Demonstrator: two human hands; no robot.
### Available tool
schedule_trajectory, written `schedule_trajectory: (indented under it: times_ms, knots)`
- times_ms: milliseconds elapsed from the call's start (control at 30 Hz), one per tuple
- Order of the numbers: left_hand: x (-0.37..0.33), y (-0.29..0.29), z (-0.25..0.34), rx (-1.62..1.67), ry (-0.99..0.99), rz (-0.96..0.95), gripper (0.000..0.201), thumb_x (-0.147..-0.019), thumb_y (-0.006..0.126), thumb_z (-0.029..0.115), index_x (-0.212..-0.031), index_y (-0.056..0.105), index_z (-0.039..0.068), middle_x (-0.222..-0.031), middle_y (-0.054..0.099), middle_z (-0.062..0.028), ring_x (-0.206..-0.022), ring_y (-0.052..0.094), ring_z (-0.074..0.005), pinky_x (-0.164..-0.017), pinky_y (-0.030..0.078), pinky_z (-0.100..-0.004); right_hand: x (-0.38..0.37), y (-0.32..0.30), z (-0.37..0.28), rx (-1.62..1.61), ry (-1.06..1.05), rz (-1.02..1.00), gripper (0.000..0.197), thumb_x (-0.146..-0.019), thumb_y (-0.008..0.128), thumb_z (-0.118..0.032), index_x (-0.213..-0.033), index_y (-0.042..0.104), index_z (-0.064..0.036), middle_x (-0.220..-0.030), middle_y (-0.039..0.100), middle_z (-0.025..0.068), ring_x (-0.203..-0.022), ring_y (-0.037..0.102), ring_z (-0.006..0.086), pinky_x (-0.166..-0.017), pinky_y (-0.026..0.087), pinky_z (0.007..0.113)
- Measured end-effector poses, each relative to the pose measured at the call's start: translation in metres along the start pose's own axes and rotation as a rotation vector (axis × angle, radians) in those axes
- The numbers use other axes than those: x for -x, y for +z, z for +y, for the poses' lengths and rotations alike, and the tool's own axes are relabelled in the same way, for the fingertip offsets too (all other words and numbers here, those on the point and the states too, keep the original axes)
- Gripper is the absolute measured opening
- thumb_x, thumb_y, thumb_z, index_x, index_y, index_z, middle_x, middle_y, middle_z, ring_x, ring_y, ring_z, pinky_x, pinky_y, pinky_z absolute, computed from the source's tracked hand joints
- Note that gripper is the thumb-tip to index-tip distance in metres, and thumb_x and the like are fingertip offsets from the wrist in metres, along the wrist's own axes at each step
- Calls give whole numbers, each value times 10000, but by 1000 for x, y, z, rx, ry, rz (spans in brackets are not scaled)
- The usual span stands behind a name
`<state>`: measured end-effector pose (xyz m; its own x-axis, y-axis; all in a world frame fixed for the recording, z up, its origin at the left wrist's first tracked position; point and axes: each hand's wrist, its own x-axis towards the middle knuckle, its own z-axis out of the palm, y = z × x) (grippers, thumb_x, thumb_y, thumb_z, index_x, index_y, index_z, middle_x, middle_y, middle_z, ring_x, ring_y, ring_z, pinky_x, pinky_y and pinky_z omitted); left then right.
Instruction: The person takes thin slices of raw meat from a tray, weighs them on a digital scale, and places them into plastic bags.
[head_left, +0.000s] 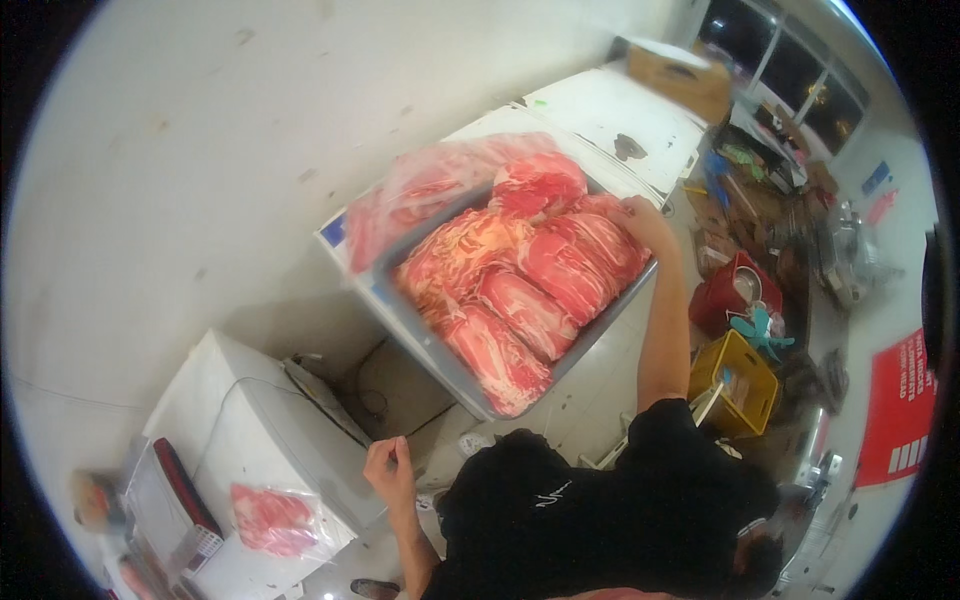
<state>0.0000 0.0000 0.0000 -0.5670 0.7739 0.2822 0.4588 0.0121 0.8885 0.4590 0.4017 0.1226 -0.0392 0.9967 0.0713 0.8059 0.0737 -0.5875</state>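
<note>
A deep grey tray (420, 345) is heaped with red and white sliced meat (585, 255); one paler, yellowish pile (455, 255) lies at its left. My right hand (648, 225) is at the tray's far right corner, its fingers curled against the meat and rim; which of the two it grips is hidden. My left hand (390, 470) hangs in the air below the tray's near left side, fingers closed and nothing visible in them. Behind the tray, a clear plastic bag of meat (430, 185) rests on the white surface.
At lower left a white cabinet (260, 400) bears another bagged piece of meat (272, 520). A white chest top (610, 120) with a cardboard box (680, 80) extends behind. On the right are a yellow crate (735, 385), a red container (735, 295) and a cluttered counter (815, 300).
</note>
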Motion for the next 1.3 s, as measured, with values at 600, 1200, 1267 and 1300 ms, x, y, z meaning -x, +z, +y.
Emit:
schedule_trajectory:
  times_ms: [600, 1200, 1267, 1300]
  knots:
    - [8, -10, -9, -3, -25, 14, 128, -918, 739, 64, -867, 692, -44, -761, 638, -87, -684, 566, -164, -643, 456, -312, 22, -8, -22, -131, -243, -14, 356, -886, 720, -87, -1228, 700, 8, -1048, 762, 162, -972, 719, 254, -891, 542, 352]
    - [3, -16, -8, -4, 17, -29, 119, -930, 725, 66, -879, 690, -36, -795, 671, -114, -703, 595, -195, -678, 487, -320, 66, 1, 35, -842, -20, 311, 304, -1030, 590, -79, -1321, 654, -24, -1117, 711, 10, -908, 629, 89, -762, 504, 245]
    - [2, -13, -11, -1, 22, -31, 124, -931, 726, 67, -874, 688, -37, -797, 671, -112, -702, 595, -194, -676, 489, -319, 68, -1, 45, -879, -22, 337, 308, -1029, 587, -78, -1325, 656, -31, -1113, 716, 12, -878, 623, 83, -716, 495, 236]
    - [2, -12, -11, -2, 25, -34, 125, -932, 726, 68, -874, 687, -36, -798, 671, -112, -702, 596, -194, -675, 489, -319, 70, -5, 41, -812, -26, 350, 303, -1027, 581, -72, -1316, 663, -31, -1079, 717, 9, -848, 619, 78, -690, 486, 232]
